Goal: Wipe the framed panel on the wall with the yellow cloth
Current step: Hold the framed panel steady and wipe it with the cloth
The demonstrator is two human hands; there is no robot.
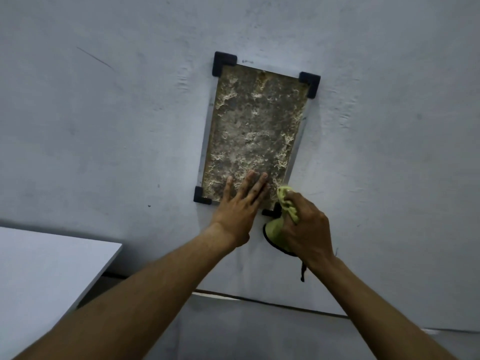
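**Two hands at the foot of the panel, one bracing, one ready to wipe**

Both hands sit at the lower edge of the framed panel [253, 131], which hangs on the pale wall [104, 113] and is held at its corners by dark brackets [223, 62]. Its surface looks mottled and crusted from top to bottom, so by my reading little or none of the wiping shows yet.

The left hand [240, 206] lies flat and spread, fingers [249, 181] pointing up and resting on the lower part of the panel. This placement most likely steadies the panel against the wall, so it does not shift or rattle in its brackets when rubbed.

The right hand [305, 224] is closed around the yellow cloth [284, 219], bunched into a wad. A fold pokes out above the knuckles, just beside the panel's lower right corner, and a dark-edged flap hangs below the palm. Bunching gives a firm pad to press with. Whether the cloth already touches the frame there I cannot tell, since the hand hides the contact.

A white bench [46, 268] juts in at the near left, well apart from the work and carrying nothing that matters here.

Starting at the bottom right corner looks sensible: the bracing hand then stays left of the stroke.
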